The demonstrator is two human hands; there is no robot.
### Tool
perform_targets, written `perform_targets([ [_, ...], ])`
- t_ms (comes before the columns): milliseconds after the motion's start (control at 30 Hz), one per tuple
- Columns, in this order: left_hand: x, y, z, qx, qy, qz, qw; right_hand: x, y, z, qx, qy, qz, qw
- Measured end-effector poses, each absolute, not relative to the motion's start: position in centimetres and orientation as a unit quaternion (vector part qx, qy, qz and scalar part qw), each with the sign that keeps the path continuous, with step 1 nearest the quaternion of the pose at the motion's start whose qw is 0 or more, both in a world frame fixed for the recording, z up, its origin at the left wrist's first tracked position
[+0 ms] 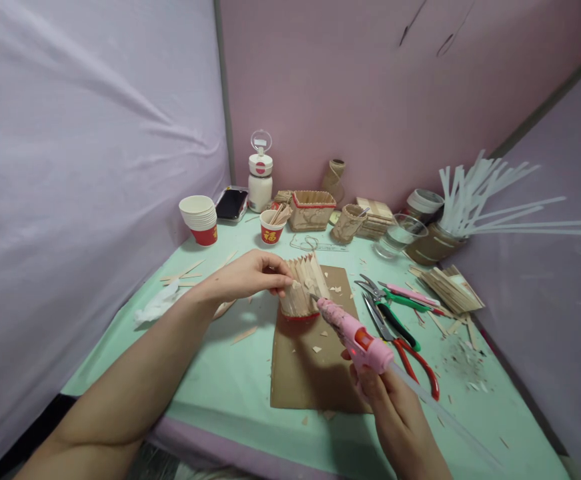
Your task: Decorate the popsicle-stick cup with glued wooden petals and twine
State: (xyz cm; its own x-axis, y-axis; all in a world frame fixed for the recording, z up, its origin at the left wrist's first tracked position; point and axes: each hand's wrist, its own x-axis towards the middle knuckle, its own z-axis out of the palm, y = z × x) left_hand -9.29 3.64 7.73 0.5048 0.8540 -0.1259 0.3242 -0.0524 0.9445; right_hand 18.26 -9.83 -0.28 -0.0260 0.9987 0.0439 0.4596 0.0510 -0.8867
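A small container of upright wooden sticks [300, 300] with a red band at its base stands on a brown cardboard sheet [315, 373]. Small pale wood chips lie on its side. My left hand [265, 272] reaches in from the left, thumb and fingers pinched together against the container's side; what sits between the fingertips is too small to make out. Wrapped around the handle of a pink hot glue gun [355, 333] is my right hand [387, 400]. The gun's nozzle points at the container's front, close to the chips. A clear glue stick trails from its back end.
Right of the cardboard lie pliers [410, 360], scissors and cutters. Behind stand stacked paper cups [199, 217], a white bottle [260, 183], a red cup of sticks [272, 230], a rectangular stick box [313, 217], a clear cup [397, 237] and white glue sticks [490, 200].
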Motion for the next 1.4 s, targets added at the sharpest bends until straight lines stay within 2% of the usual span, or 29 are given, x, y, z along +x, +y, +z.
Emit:
perform_targets([
  [200,-9.4,3.7,7.8,0.685,0.433,0.243,0.533,17.5,-10.4,1.4,-0.574,-0.636,0.303,0.418],
  [367,-9.4,3.7,7.7,0.678,0.442,0.246,0.533,21.7,-9.1,2.6,-0.647,-0.621,0.132,0.423],
  [533,-9.6,3.9,7.6,0.680,0.436,0.241,0.538,31.8,-7.7,-0.5,-0.734,-0.627,-0.076,0.249],
  [600,-9.7,3.9,7.7,0.683,0.435,0.235,0.538,35.0,-7.9,-2.7,-0.765,-0.613,-0.101,0.170],
  [700,-9.7,4.1,8.0,0.690,0.432,0.227,0.534,37.9,-8.7,-5.1,-0.788,-0.598,-0.089,0.117],
  [833,-9.6,4.3,8.3,0.692,0.430,0.225,0.535,37.8,-9.1,-3.6,-0.822,-0.558,-0.088,0.075],
  [900,-9.5,4.4,8.3,0.692,0.431,0.226,0.533,35.7,-8.7,-0.7,-0.818,-0.548,-0.130,0.115],
  [933,-9.5,4.4,8.3,0.693,0.431,0.226,0.532,33.9,-8.4,1.0,-0.787,-0.587,-0.115,0.150],
  [1033,-9.4,4.4,8.1,0.700,0.425,0.225,0.528,26.8,-7.1,5.5,-0.672,-0.655,-0.008,0.344],
  [1100,-9.3,4.4,8.0,0.703,0.421,0.225,0.527,21.7,-5.7,7.3,-0.575,-0.711,0.075,0.398],
  [1200,-9.2,4.3,7.8,0.706,0.412,0.232,0.527,15.6,-3.2,8.1,-0.488,-0.773,0.138,0.381],
  [1400,-9.1,4.8,7.3,0.704,0.402,0.238,0.534,12.2,0.6,7.2,-0.428,-0.838,0.004,0.339],
])
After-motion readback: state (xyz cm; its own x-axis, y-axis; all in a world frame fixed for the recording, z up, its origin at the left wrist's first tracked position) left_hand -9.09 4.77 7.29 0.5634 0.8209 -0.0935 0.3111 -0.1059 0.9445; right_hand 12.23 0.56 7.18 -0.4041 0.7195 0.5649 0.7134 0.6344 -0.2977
